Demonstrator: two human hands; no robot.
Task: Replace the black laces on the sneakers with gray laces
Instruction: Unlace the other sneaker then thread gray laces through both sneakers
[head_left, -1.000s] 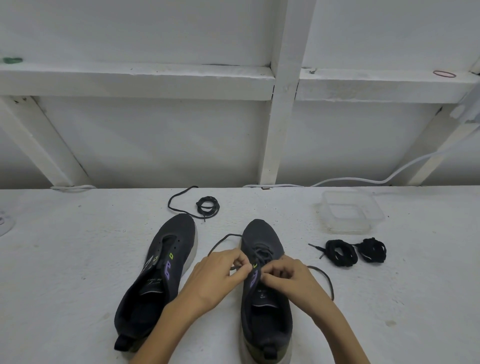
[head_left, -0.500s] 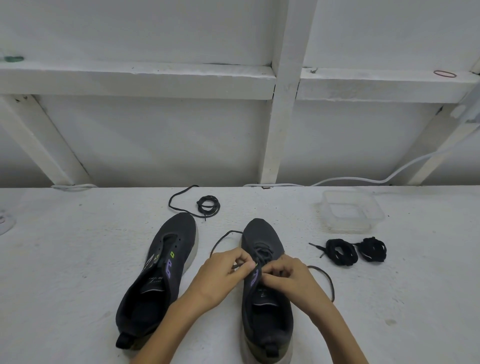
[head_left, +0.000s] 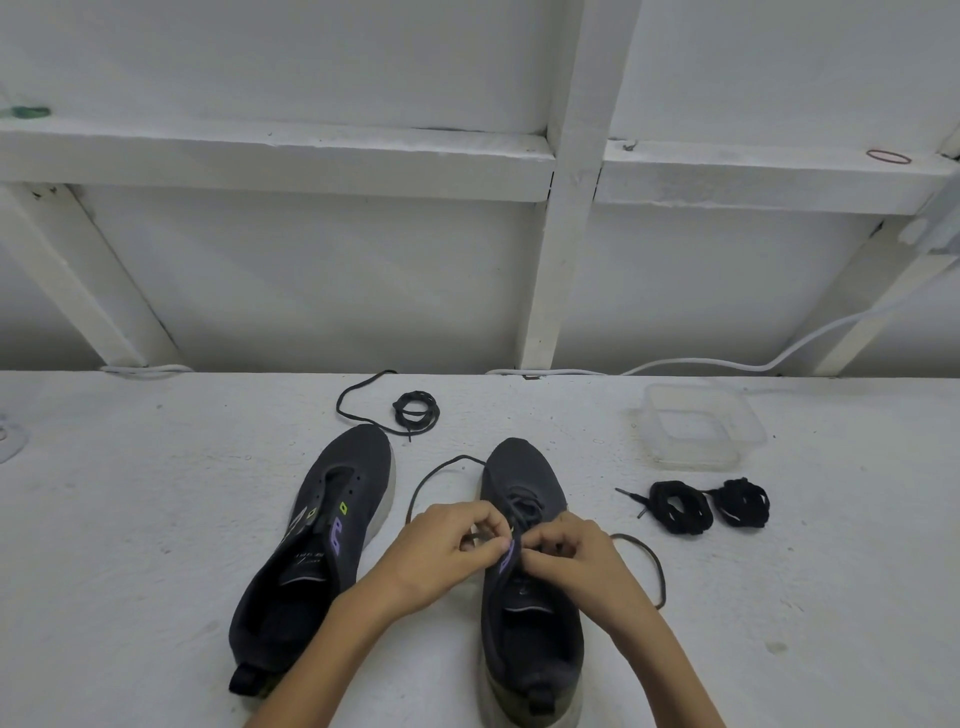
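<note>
On the table (head_left: 156, 519), two sneakers (head_left: 332, 525), three coils (head_left: 680, 506); left hand (head_left: 441, 556), right hand (head_left: 576, 561) seemingly pinch one lace (head_left: 522, 512).

The rough white counter (head_left: 156, 519) carries two dark sneakers side by side toward its near edge, toes pointing at the back edge. The left shoe (head_left: 332, 499) is unlaced and angled, while the right shoe (head_left: 519, 473) has a thin lace (head_left: 441, 462) whose ends loop onto the counter on both sides. Near the back edge lie a partly coiled lace (head_left: 415, 410) and, farther right, a clear plastic tub (head_left: 701, 431), with two black lace bundles (head_left: 678, 506) just in front of the tub and a white cable (head_left: 545, 372) along the back edge.
</note>
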